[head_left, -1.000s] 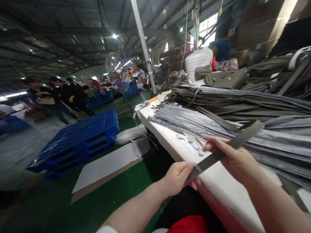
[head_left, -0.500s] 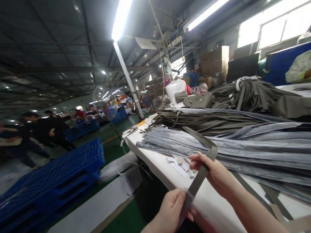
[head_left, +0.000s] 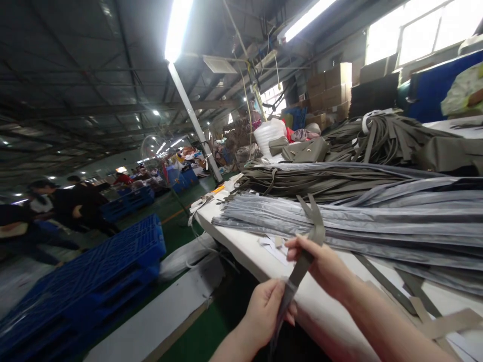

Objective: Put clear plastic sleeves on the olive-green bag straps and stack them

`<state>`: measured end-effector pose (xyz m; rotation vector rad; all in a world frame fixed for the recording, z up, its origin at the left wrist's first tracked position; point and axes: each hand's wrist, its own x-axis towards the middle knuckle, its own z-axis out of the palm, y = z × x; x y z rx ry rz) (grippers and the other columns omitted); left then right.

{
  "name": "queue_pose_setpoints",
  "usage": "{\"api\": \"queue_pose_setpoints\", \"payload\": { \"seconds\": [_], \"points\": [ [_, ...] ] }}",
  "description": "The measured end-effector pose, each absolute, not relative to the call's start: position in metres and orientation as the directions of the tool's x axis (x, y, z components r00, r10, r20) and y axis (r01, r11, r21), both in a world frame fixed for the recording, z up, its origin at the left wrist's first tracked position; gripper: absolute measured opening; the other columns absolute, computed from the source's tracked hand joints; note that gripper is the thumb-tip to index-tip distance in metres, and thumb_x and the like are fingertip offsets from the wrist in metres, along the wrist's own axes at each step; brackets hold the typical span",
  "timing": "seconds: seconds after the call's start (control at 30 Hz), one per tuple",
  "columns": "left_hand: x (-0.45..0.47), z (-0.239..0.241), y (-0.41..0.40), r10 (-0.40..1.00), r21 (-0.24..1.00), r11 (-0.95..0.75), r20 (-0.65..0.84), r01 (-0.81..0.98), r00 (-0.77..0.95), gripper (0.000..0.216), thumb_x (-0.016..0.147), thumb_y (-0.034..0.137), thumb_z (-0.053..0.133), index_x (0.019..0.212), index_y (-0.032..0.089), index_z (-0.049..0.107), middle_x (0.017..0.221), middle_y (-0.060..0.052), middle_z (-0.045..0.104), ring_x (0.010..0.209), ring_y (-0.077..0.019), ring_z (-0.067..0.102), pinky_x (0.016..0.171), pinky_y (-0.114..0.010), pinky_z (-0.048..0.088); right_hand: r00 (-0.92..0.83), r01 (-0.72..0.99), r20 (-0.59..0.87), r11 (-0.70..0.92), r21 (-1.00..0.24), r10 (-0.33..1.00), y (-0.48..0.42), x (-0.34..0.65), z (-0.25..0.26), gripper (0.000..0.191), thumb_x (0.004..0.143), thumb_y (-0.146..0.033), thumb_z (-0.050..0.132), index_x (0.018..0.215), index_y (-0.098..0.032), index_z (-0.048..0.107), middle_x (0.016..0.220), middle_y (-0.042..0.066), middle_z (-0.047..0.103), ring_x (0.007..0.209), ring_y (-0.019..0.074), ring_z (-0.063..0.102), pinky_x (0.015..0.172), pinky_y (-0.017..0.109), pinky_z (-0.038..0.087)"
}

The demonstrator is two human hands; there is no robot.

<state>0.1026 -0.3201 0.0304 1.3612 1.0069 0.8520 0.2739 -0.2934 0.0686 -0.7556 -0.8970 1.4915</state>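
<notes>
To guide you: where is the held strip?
In the head view's lower half, right of centre, the strip runs between the left hand and right hand, by the table.

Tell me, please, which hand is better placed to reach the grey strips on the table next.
Probably the right hand: it appears nearer the grey strips, close in front of them. The left hand sits lower and farther away. Both hold the dark strap, so neither is free.

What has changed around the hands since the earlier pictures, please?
The upper bend of the strip has drawn in closer to the right hand; the view has swung right and up. Neither it nor the left hand let go; the grey bundle stays on the table.
</notes>
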Motion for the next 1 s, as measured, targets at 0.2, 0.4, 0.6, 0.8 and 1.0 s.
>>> {"api": "queue_pose_setpoints", "payload": {
  "seconds": [0.2, 0.4, 0.6, 0.8, 1.0],
  "points": [
    [0.110, 0.048, -0.320, 0.903, 0.999, 0.001, -0.021, 0.048, 0.430, 0.060, 0.089, 0.066, 0.050, 0.078, 0.010, 0.066, 0.068, -0.009, 0.069, 0.053, -0.0118, 0.062, 0.052, -0.021, 0.046, -0.141, -0.363, 0.065, 0.009, -0.932, 0.988, -0.287, 0.295, 0.085, 0.054, 0.072, -0.065, 0.073, 0.088, -0.014, 0.078, 0.081, 0.012, 0.075, 0.081, 0.0244, 0.069, 0.078, 0.035, 0.051],
    [0.128, 0.068, -0.309, 0.920, 0.991, -0.109, 0.069, 0.081, 0.386, 0.064, 0.088, 0.069, 0.049, 0.075, 0.009, 0.068, 0.061, -0.007, 0.066, 0.050, -0.0121, 0.059, 0.054, -0.023, 0.047, -0.276, -0.165, 0.070, 0.025, -0.986, 0.959, -0.296, 0.275, 0.068, 0.065, 0.084, -0.073, 0.052, 0.099, -0.015, 0.077, 0.050, 0.001, 0.060, 0.048, 0.0159, 0.056, 0.048, 0.027, 0.041],
    [0.117, 0.051, -0.299, 0.912, 0.978, -0.102, 0.019, 0.181, 0.410, 0.065, 0.091, 0.067, 0.044, 0.077, 0.009, 0.070, 0.063, -0.009, 0.067, 0.056, -0.0149, 0.061, 0.060, -0.026, 0.048, -0.248, -0.431, 0.043, -0.071, -0.900, 0.968, -0.287, 0.278, 0.059, 0.048, 0.079, -0.059, 0.070, 0.096, -0.015, 0.075, 0.063, 0.002, 0.063, 0.054, 0.0148, 0.056, 0.048, 0.026, 0.039],
    [0.123, 0.046, -0.287, 0.896, 0.973, -0.020, -0.085, 0.231, 0.436, 0.071, 0.085, 0.076, 0.044, 0.073, 0.010, 0.066, 0.058, -0.007, 0.065, 0.049, -0.0129, 0.056, 0.054, -0.025, 0.043, -0.058, -0.659, 0.074, 0.017, -0.752, 0.996, -0.266, 0.318, 0.071, 0.037, 0.076, -0.050, 0.079, 0.091, -0.016, 0.075, 0.057, -0.004, 0.049, 0.061, 0.0134, 0.052, 0.064, 0.027, 0.044],
    [0.154, 0.060, -0.267, 0.887, 0.986, -0.011, -0.068, 0.169, 0.457, 0.069, 0.081, 0.078, 0.049, 0.075, 0.010, 0.062, 0.064, -0.008, 0.066, 0.047, -0.0105, 0.054, 0.051, -0.023, 0.041, -0.023, -0.346, 0.070, 0.058, -0.937, 0.997, -0.266, 0.313, 0.068, 0.061, 0.079, -0.071, 0.062, 0.096, -0.015, 0.078, 0.080, 0.009, 0.072, 0.080, 0.0224, 0.065, 0.075, 0.034, 0.049]
  ]
}}
